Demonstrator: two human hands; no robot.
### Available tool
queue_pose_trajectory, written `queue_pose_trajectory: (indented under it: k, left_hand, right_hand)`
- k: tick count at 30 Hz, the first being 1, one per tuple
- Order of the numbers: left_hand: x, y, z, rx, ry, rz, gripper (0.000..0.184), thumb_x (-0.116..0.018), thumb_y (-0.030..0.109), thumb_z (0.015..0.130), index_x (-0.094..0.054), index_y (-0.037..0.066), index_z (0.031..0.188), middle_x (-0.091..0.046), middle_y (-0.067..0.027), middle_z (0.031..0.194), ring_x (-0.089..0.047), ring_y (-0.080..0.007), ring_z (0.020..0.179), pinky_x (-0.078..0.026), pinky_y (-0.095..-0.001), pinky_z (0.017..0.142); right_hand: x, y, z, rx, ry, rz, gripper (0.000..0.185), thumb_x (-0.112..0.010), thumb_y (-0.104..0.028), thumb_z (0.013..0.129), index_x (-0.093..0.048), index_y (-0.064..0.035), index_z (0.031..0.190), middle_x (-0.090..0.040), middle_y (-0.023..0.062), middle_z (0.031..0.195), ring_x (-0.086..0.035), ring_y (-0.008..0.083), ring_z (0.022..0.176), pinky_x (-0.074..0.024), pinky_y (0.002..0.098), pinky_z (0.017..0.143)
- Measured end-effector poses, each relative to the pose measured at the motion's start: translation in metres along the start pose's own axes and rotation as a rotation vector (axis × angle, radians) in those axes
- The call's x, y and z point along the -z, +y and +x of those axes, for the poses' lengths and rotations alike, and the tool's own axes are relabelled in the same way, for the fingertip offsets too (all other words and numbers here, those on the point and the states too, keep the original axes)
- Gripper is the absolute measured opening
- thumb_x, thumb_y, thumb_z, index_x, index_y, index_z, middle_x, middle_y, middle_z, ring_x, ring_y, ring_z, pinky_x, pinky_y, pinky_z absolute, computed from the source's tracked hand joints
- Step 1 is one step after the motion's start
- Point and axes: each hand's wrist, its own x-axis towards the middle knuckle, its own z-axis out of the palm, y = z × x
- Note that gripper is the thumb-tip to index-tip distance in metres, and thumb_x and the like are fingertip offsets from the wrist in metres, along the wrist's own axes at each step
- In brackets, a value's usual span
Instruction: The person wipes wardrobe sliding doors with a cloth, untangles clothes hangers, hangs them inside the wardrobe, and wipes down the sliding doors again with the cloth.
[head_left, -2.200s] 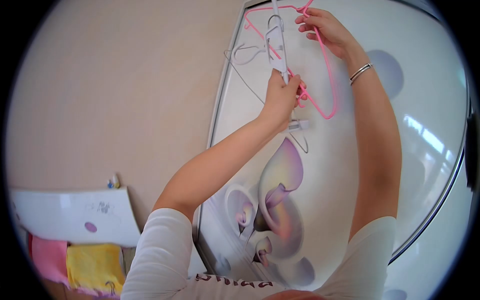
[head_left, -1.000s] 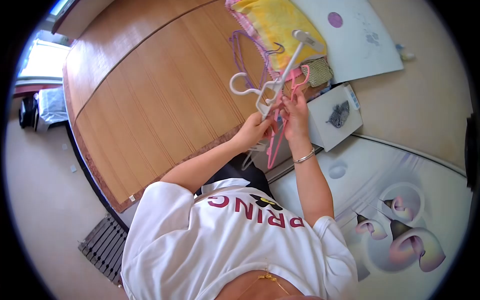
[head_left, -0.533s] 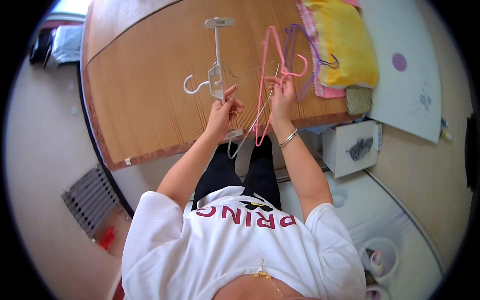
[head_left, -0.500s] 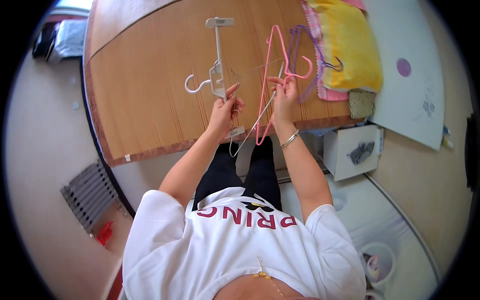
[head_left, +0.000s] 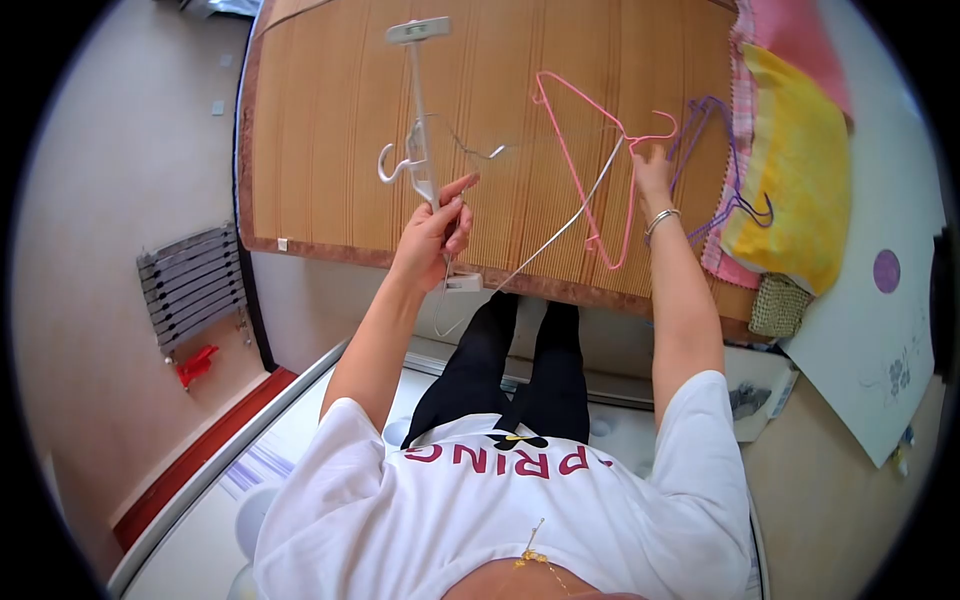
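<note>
My left hand [head_left: 433,240] is closed around the lower part of a white plastic hanger [head_left: 418,150], whose hook points left. A thin silvery wire hanger [head_left: 545,243] runs from beside this hand across to the pink hanger; how it is held there is unclear. On the right, my right hand [head_left: 653,178] pinches the pink hanger [head_left: 568,150] close to its hook, with the triangular frame over the mat. Just right of that hand lies a purple hanger [head_left: 735,160], partly on the cloths.
A bamboo mat [head_left: 340,130] covers the bed-like surface ahead. Yellow cloth [head_left: 795,170] and pink cloth [head_left: 800,40] lie at its right, beside a woven green item [head_left: 778,305] and a white panel [head_left: 850,350]. A grey slatted rack [head_left: 195,285] stands at far left.
My right hand has moved right with the pink hanger, away from my left hand, which still holds the white hanger. The view has shifted from the flower-patterned panel to the mat.
</note>
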Motion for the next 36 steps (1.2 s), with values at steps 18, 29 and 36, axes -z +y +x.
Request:
queue_pose_trajectory:
  k: [18,29,36]
  left_hand:
    - [0.074,-0.025,0.018,-0.061,-0.022,1.013,0.027,-0.043,0.012,0.097,-0.057,0.002,0.119,-0.063,-0.0074,0.074,-0.059,-0.0127,0.061,-0.051,-0.0268,0.056]
    - [0.231,-0.029,0.173,0.37,0.469,0.509,0.02,-0.06,0.018,0.089,-0.06,0.004,0.103,-0.065,-0.0068,0.081,-0.062,-0.0139,0.071,-0.049,-0.0311,0.056]
    - [0.111,-0.066,0.15,-0.478,-0.092,1.02,0.033,-0.06,0.011,0.087,-0.054,0.003,0.118,-0.059,-0.0165,0.108,-0.06,-0.0268,0.1,-0.049,-0.0364,0.084]
  right_hand:
    - [-0.045,-0.133,-0.083,0.23,-0.207,-0.54,0.027,-0.045,-0.021,0.095,-0.059,0.0007,0.087,-0.061,0.02,0.074,-0.061,0.038,0.07,-0.0474,0.0469,0.062]
    - [-0.027,-0.005,-0.113,-0.495,-0.185,0.299,0.03,-0.044,-0.02,0.098,-0.063,0.0013,0.089,-0.064,0.0072,0.076,-0.061,0.0107,0.065,-0.0498,0.0268,0.058]
    - [-0.052,-0.029,-0.104,-0.249,-0.12,0.331,0.026,-0.047,-0.019,0.098,-0.063,-0.0004,0.091,-0.065,0.0079,0.079,-0.06,0.0117,0.064,-0.0493,0.0249,0.059]
